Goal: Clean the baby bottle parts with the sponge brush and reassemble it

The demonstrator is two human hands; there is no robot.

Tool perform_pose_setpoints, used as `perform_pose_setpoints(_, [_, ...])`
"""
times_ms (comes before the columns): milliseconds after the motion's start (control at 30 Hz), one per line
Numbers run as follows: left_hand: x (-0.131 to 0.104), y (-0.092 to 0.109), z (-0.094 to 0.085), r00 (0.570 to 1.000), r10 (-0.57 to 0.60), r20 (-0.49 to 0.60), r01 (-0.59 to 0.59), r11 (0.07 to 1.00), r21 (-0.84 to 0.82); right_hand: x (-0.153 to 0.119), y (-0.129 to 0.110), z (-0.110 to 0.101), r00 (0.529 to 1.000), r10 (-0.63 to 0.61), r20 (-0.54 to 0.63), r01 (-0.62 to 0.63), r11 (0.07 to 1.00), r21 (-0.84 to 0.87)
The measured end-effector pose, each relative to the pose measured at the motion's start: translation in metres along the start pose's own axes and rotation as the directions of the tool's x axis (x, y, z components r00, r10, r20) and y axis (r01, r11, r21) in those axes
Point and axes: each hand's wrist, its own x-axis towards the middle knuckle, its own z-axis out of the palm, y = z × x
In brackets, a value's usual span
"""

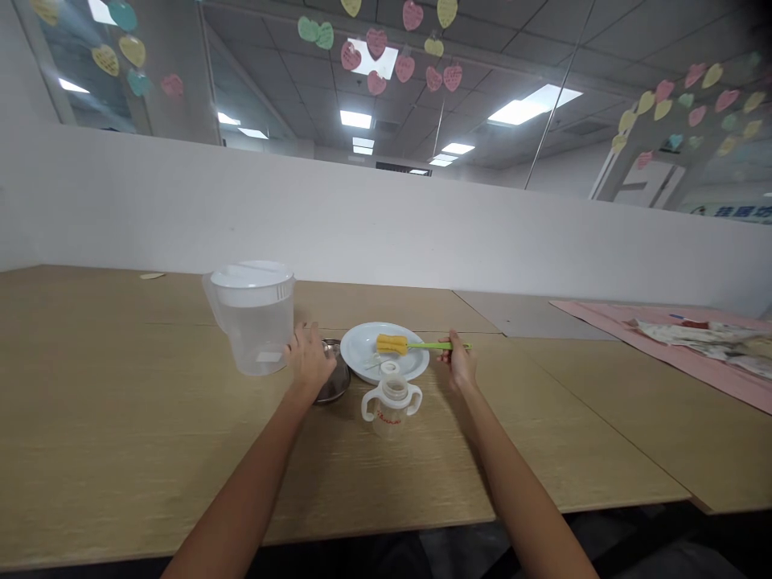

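Observation:
My right hand (459,362) is closed on the green handle of a brush (393,344), whose yellow sponge head is over a white plate (355,358). A small white ring-shaped part (389,368) lies at the plate's near side. In front of the plate stands a clear bottle (389,418) with two white handles, red lettering and an open top. My left hand (309,358) is at the left rim of a metal bowl (334,384), partly covering it; its fingers are spread, and whether they grip the rim is unclear.
A lidded clear pitcher (256,330) stands left of my left hand. On the wooden table (150,418), a pink cloth (712,374) with crumpled fabric lies far right. A white partition (374,233) rises behind the table.

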Motion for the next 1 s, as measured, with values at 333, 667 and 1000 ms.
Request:
perform_pose_setpoints(333, [-0.018, 0.037, -0.002, 0.828, 0.546, 0.126, -0.461, 0.793, -0.399, 0.006, 0.007, -0.003, 0.987, -0.153, 0.040, 0.157, 0.979, -0.126])
perform_pose_setpoints(667, [-0.019, 0.034, 0.005, 0.760, 0.627, 0.173, -0.553, 0.763, -0.334, 0.003, 0.005, -0.001, 0.991, -0.064, 0.115, 0.074, 0.993, -0.089])
perform_pose_setpoints(1000, [-0.022, 0.036, 0.003, 0.779, 0.614, 0.129, -0.559, 0.772, -0.302, -0.004, 0.000, 0.003, 0.989, 0.009, 0.145, 0.001, 0.998, -0.064])
